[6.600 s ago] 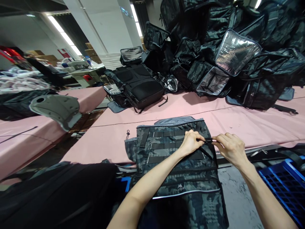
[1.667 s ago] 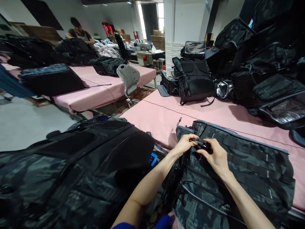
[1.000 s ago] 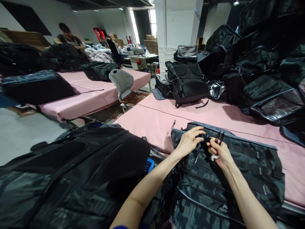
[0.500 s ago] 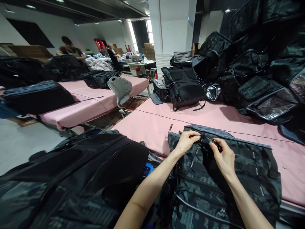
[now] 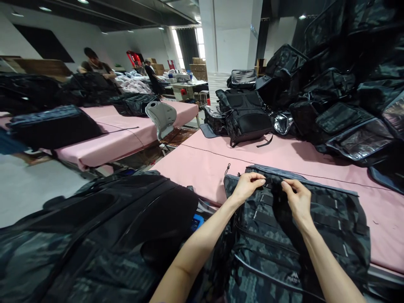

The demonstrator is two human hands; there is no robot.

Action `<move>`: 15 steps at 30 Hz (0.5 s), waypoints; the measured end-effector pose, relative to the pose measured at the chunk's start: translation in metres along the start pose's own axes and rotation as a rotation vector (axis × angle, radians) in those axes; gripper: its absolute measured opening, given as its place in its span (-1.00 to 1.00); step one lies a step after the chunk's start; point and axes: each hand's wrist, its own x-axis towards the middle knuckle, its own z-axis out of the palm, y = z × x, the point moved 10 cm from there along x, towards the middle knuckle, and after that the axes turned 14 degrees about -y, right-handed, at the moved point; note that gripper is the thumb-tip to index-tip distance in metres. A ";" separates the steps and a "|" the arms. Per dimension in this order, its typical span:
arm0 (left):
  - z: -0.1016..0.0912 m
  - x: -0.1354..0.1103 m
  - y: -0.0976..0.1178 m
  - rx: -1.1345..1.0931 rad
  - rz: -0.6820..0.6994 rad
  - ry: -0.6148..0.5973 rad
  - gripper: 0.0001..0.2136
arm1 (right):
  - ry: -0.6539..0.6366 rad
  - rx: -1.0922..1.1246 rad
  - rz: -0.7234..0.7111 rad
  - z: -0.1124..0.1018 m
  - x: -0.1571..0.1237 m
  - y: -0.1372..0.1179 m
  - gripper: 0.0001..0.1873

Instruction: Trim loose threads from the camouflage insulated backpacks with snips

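A dark camouflage backpack (image 5: 268,235) lies in front of me on the pink-covered table, its webbing loops and a pale logo facing up. Near its top edge, my left hand (image 5: 248,186) pinches one end of a short piece of black strap (image 5: 274,181). The thumb and forefinger of my right hand (image 5: 297,198) close on the other side of the same strap. Any buckle on it is too dark to make out. Beside my left forearm rests another large black and camouflage backpack (image 5: 104,227).
Finished-looking bags are piled high at the right (image 5: 341,113). A black backpack (image 5: 244,115) stands farther back on my pink table (image 5: 195,164). Across a gap are a grey chair (image 5: 160,120), a second pink table (image 5: 126,143) with bags, and a person (image 5: 93,63) bending over them.
My right hand has turned slightly and pinches higher; the dark shiny piece visible in its fingers before no longer shows. My left hand stays nearly in place.
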 end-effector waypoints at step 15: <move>-0.004 -0.007 0.022 0.327 0.170 0.048 -0.86 | 0.125 -0.642 -0.414 0.001 -0.028 -0.073 -0.73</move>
